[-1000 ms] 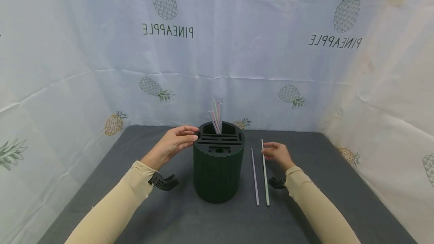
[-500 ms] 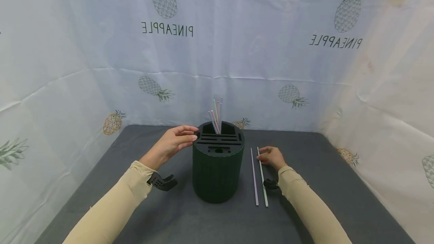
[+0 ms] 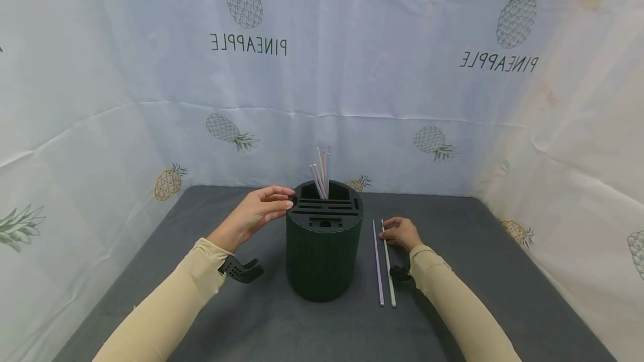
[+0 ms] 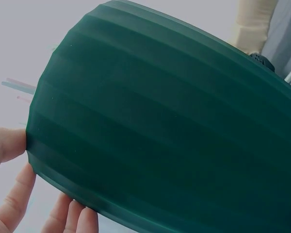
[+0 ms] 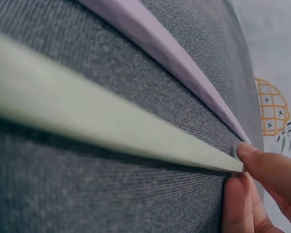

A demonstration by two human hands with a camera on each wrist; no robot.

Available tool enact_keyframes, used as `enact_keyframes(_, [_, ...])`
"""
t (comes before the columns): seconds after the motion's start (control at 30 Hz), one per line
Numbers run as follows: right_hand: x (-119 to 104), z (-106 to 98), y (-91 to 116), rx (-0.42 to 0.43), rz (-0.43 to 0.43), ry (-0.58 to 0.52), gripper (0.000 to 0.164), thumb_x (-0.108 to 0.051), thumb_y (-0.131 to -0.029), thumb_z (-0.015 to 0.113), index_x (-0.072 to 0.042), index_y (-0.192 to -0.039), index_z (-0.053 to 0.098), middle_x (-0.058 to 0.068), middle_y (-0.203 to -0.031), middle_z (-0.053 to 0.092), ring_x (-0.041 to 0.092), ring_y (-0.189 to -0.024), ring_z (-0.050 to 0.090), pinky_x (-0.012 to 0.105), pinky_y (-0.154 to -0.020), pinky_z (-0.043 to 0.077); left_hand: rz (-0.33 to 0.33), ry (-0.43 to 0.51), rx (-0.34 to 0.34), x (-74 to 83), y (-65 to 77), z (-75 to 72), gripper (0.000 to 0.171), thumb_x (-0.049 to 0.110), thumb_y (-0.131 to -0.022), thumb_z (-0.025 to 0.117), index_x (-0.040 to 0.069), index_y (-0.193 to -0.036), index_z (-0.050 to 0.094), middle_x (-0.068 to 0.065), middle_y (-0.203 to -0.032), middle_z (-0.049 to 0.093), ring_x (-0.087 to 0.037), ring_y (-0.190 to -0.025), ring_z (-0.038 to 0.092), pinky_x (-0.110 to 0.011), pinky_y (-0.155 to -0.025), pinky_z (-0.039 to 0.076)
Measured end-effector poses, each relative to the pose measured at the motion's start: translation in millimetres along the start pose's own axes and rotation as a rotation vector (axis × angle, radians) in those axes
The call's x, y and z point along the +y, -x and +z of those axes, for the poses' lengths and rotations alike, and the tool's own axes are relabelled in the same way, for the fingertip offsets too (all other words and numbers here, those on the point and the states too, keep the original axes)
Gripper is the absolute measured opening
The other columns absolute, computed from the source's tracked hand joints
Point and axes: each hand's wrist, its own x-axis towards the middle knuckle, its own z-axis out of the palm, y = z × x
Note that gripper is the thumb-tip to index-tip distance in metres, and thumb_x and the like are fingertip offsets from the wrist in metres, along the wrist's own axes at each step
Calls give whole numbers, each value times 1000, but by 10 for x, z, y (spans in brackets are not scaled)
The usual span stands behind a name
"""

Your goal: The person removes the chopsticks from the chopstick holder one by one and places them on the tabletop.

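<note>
A dark green ribbed utensil holder (image 3: pixel 322 261) stands upright on the table, its black slotted lid on top. My left hand (image 3: pixel 255 214) touches the holder's left side at the rim, with fingers mostly straight. Right of the holder lie two chopsticks side by side: a lavender one (image 3: pixel 378 261) and a pale green one (image 3: pixel 388 267). My right hand (image 3: pixel 404 233) pinches the far end of the pale green chopstick (image 5: pixel 102 109) between thumb and fingers. Beyond it in the right wrist view runs the lavender chopstick (image 5: pixel 169 58).
Several pastel chopsticks (image 3: pixel 319 182) stick up from the holder's rear opening. The dark grey table (image 3: pixel 241 317) ends at a white curtain (image 3: pixel 322 71) with pineapple prints, which hangs behind and along both sides. Black straps (image 3: pixel 241 270) circle both wrists.
My right hand has shifted left and slightly nearer, bringing the pale green chopstick closer to the lavender one. My left hand and the holder stay in place.
</note>
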Motion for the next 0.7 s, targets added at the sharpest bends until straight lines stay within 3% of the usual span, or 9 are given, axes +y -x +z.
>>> enact_keyframes(0.23, [18,2,-14,-3,-11,32,38,4,-80,73,9,-116,62,19,-93,68,15,-70,67,35,-70,61,-3,4,3,7,8,7,42,13,-91,67,3,-130,54,-11,-132,49,-18,-117,54,-42,-109,42])
enact_keyframes(0.7, [8,-14,19,-22,-13,-14,42,4,-80,73,12,-119,60,21,-95,69,16,-73,68,34,-71,61,-5,11,8,-8,-2,9,42,14,-91,68,3,-130,55,-12,-133,49,-20,-119,53,-43,-110,41])
